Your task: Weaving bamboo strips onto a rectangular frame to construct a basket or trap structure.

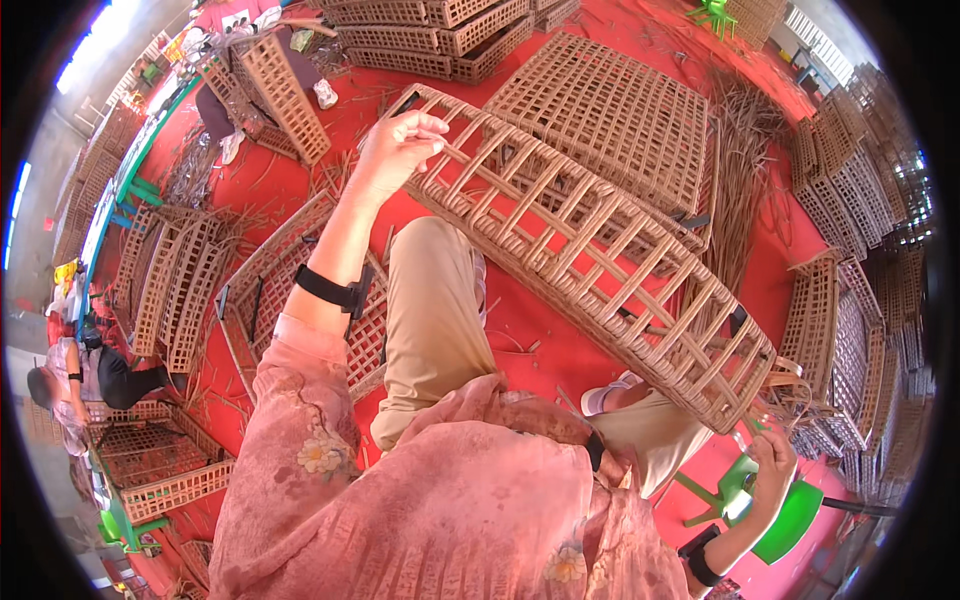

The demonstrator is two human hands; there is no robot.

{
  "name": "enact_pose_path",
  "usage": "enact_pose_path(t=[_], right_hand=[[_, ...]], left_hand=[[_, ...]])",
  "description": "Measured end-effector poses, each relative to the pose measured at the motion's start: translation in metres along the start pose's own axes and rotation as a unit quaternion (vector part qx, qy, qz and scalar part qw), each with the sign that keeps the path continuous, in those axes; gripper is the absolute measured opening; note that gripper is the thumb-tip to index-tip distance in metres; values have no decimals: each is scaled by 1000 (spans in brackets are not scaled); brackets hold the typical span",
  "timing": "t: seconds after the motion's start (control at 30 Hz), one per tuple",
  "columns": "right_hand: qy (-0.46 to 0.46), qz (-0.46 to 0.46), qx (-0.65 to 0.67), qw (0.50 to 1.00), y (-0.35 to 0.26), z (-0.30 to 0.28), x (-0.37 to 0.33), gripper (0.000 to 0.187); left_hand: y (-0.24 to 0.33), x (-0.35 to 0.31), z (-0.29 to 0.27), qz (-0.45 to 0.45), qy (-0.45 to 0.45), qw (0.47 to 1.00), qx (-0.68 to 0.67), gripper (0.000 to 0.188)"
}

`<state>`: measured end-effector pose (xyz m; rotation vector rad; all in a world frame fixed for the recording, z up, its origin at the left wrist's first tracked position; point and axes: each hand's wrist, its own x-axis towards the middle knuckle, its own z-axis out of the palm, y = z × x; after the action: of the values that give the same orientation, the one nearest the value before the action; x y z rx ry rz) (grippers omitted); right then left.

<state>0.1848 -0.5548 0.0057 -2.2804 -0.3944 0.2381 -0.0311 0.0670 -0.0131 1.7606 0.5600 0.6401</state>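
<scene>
A brown woven wicker basket panel (590,240), with open square gaps and a thick wrapped rim, slants across my lap from upper left to lower right. At its upper left end is my left hand (400,150), fingers bent and closed around the edge there. My right hand (772,465) is just beyond the lower right end, its fingers curled together on what looks like a thin wicker strand. Loose wicker strands (792,388) stick out at that corner, close above my right hand. What lies inside the right fingers is mostly hidden.
A large woven tray (605,120) lies ahead, beside a bundle of long loose strands (745,170). Another tray (262,290) rests left of my knee. Stacked baskets (435,35) stand farther off. A green stool (790,520) is at right. Co-workers (85,375) sit at left and far left.
</scene>
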Motion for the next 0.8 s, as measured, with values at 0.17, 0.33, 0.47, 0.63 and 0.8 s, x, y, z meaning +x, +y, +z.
enact_pose_path(t=[0.17,0.33,0.47,0.63,0.8], right_hand=[[-4,-6,101,995,6,0,0,13],[-23,-4,111,994,5,3,6,12],[-5,-12,84,996,4,13,10,13],[-3,-32,77,997,-8,27,10,13],[-2,-65,48,997,-22,39,9,13]], left_hand=[[-6,-3,5,106,63,941,316,14],[-13,-6,7,113,68,894,429,15],[-21,0,-3,137,74,884,441,17],[-17,12,-30,81,-5,954,288,34],[-1,30,-50,-56,-112,966,224,32]])
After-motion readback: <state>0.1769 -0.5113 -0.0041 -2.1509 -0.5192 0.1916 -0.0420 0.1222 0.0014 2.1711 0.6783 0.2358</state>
